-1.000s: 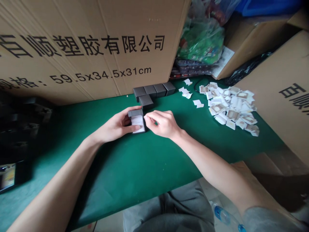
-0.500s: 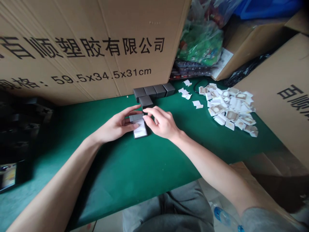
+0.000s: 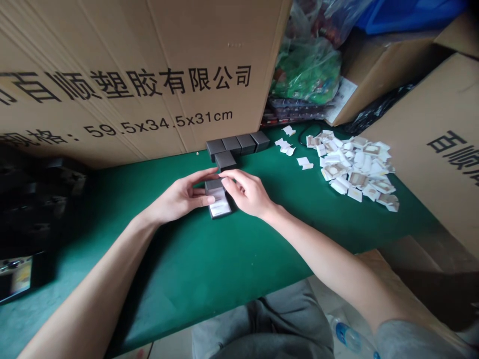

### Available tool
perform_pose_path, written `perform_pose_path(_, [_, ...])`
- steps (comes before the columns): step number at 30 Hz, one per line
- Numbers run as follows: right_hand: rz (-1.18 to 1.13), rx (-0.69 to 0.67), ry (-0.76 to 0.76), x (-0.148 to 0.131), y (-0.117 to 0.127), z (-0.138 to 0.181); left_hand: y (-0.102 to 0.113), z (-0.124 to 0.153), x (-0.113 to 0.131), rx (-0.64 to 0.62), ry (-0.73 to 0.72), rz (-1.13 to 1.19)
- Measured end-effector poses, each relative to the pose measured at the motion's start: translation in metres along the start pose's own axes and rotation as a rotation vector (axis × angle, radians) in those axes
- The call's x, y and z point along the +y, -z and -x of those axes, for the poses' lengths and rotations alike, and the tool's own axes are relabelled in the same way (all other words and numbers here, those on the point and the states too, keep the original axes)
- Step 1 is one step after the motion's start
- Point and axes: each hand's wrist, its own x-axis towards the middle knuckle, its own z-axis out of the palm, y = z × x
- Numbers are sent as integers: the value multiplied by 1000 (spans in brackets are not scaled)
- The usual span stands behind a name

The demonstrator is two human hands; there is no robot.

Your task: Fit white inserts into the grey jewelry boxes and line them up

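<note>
Midway along the green tabletop lies a small dark grey box that is open, its white insert showing in the near part. My left hand grips it from the left, thumb over the white insert and fingers around the far side. From the right, my right hand closes on the box's raised dark part, thumb and index finger bent at its edge; the fingertips are partly hidden. Just beyond the hands sits a closed dark box, in front of a row of several similar boxes.
A heap of white paper inserts covers the table's right side, with a few loose ones beside it. A large carton walls off the back. Dark trays or cases stand at the left, and another carton at the right.
The right fingers have moved further over the far end of the open box, and the left thumb sits slightly lower on the insert. The view has shifted a little.
</note>
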Motion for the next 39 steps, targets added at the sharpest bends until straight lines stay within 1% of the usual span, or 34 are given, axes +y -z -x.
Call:
perform_pose_path(3, [-37,20,5,0,0,0,0,0,1,32,10,29])
perform_pose_path(5, [-96,17,-30,-1,1,-1,1,0,1,47,15,44])
perform_pose_path(7, [-219,-22,-138,-2,1,-1,1,0,0,62,5,55])
perform_pose_path(10, [-449,-96,-350,-4,2,-3,2,0,-1,76,-17,79])
perform_pose_path(11, [-507,-112,-396,-4,3,-3,2,0,-1,83,-22,84])
perform_pose_path(13, [-572,-140,-436,-3,3,-4,2,-1,-1,98,-26,86])
perform_pose_path(17, [-616,-201,-438,-3,5,-6,2,-1,-2,109,-35,80])
perform_pose_path(22, [-657,-212,-419,-2,7,-7,4,-1,-5,107,-39,79])
perform_pose_path(26, [-709,-151,-410,2,3,-8,4,-2,-6,75,-15,56])
perform_pose_path(31, [-738,-32,-447,3,1,-9,3,-1,-7,-53,4,86])
perform_pose_path(35, [-729,-6,-442,1,2,-10,0,1,-4,-134,9,109])
perform_pose_path(39, [-727,12,-443,1,2,-10,-5,3,4,-138,-2,22])
